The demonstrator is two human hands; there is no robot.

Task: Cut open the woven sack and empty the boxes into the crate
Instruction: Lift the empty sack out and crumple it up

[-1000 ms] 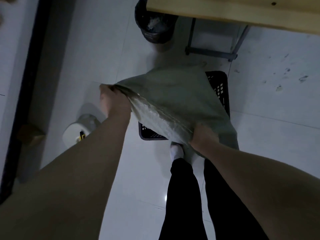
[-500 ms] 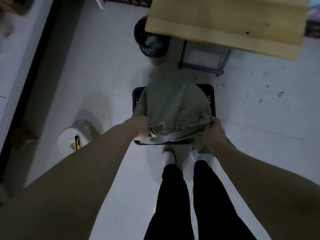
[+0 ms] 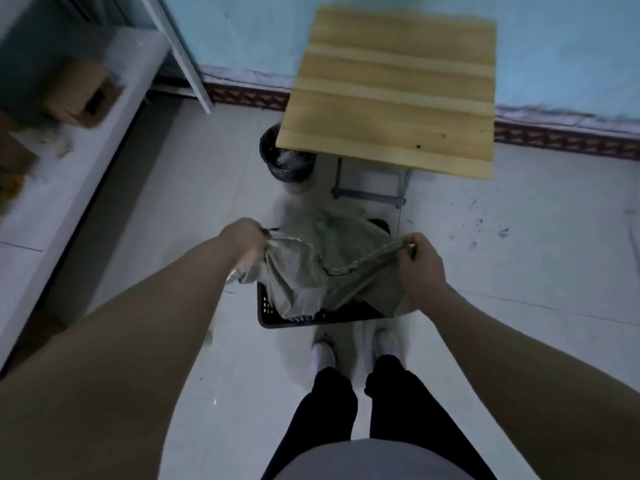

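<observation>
A grey-green woven sack (image 3: pixel 311 268) hangs crumpled over a black plastic crate (image 3: pixel 277 320) on the floor in front of my feet. My left hand (image 3: pixel 244 237) grips the sack's left corner. My right hand (image 3: pixel 420 265) pinches its right corner, and the edge sags between the two hands. The sack covers most of the crate; only the crate's near rim and left wall show. No boxes are visible inside the crate or the sack.
A wooden table (image 3: pixel 391 91) on a metal frame stands just beyond the crate. A black waste bin (image 3: pixel 287 161) sits at its left. A white ledge with cardboard boxes (image 3: pixel 83 95) runs along the left. Pale tiled floor lies on both sides.
The view has tilted up and now shows the wall and whole table. My hands have spread wider and risen, lifting the sack higher over the crate; the roll at left is out of view.
</observation>
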